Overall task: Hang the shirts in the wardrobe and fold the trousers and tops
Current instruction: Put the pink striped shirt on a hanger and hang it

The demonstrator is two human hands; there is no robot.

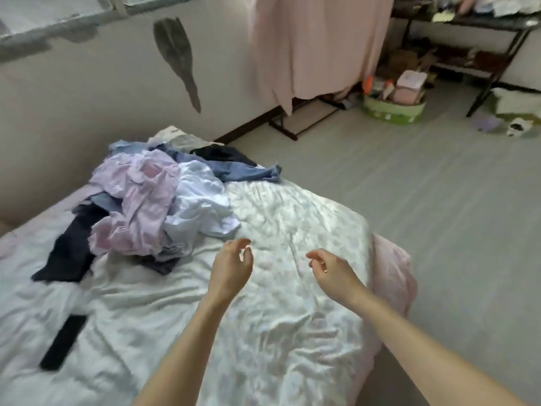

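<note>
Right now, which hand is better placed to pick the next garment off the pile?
Left. The left hand hovers empty beside the crumpled white shirt at the pile's near edge; the right hand, also empty, hangs farther away over bare white bedsheet.

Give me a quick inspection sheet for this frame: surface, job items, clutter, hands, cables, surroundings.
Surface: bed with a wrinkled white sheet.
Job's things: clothes pile heaped on the bed's far left, unsorted; nothing folded or hung.
Clutter: flat black object on the sheet at near left.
Grippers: left hand and right hand above the sheet, fingers loosely curled, holding nothing.
Cables: nothing seen.
Surroundings: pink curtain, green basket on the floor, dark rack at far right.
</note>
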